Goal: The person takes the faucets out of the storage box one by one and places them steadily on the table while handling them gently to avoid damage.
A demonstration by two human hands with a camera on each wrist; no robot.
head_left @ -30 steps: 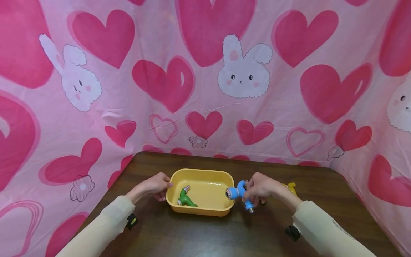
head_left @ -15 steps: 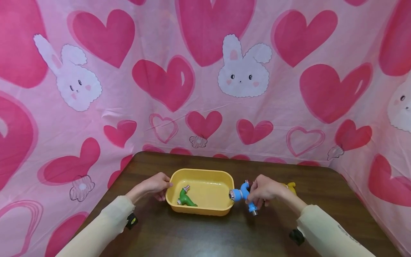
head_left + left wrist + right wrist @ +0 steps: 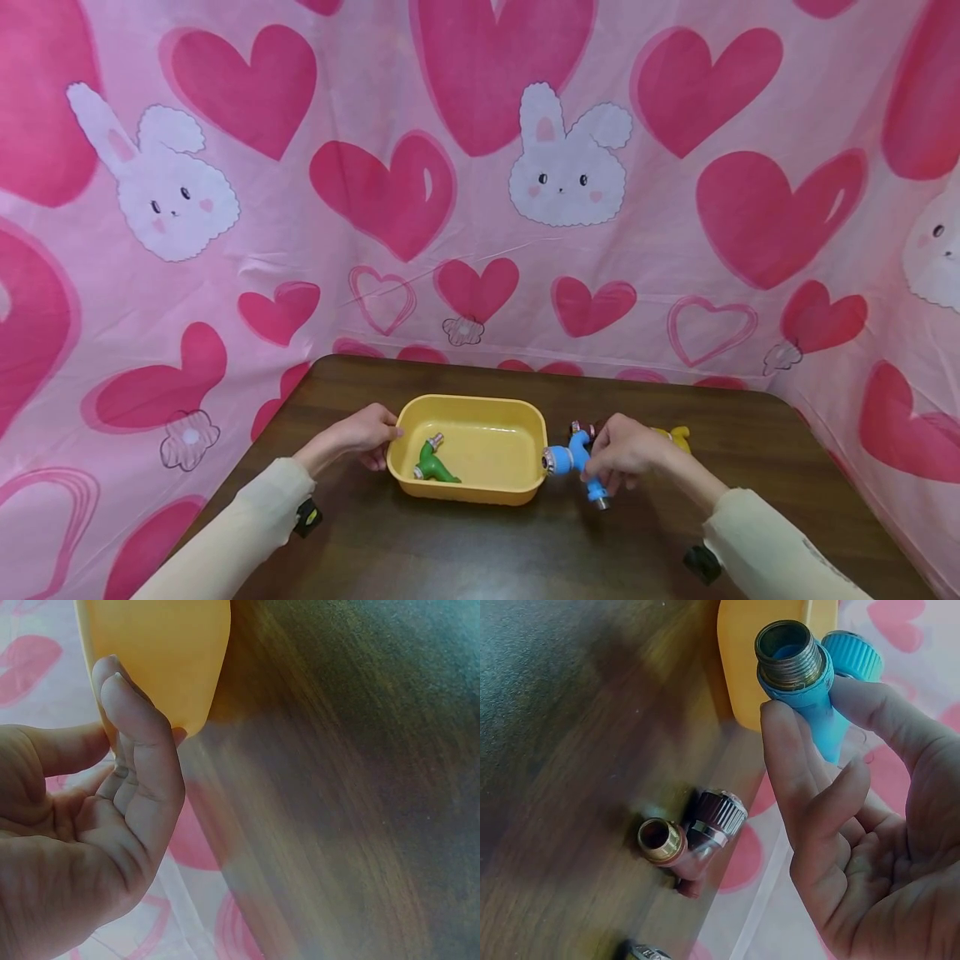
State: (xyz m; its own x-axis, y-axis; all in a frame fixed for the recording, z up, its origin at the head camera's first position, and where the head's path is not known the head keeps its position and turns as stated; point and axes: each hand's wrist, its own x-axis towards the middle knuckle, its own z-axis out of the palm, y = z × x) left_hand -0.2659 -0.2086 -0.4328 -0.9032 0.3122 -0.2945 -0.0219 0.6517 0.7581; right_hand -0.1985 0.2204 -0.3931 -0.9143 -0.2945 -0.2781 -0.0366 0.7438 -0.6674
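Observation:
My left hand [image 3: 367,435] pinches the left rim of a yellow plastic basin [image 3: 480,493], thumb on one side of the wall and fingers on the other. Inside that basin, on its left side, lies a green tap [image 3: 431,467]. My right hand [image 3: 628,454] holds a blue tap [image 3: 573,465] between thumb and fingers, just right of the basin. In the right wrist view the threaded metal end of the blue tap [image 3: 821,712] faces the camera, with its ribbed blue knob behind. Whether the blue tap touches the basin is hard to tell.
On the dark wooden table [image 3: 450,554], a dark red tap [image 3: 694,855] lies beyond the right hand, partly hidden in the head view. A yellow tap [image 3: 681,437] lies farther right behind the wrist. A pink heart-patterned cloth [image 3: 480,208] hangs around the table.
My right hand has moved slightly right with the blue tap, away from the basin's right rim. More of the dark red tap shows behind it. The left hand and basin stay put.

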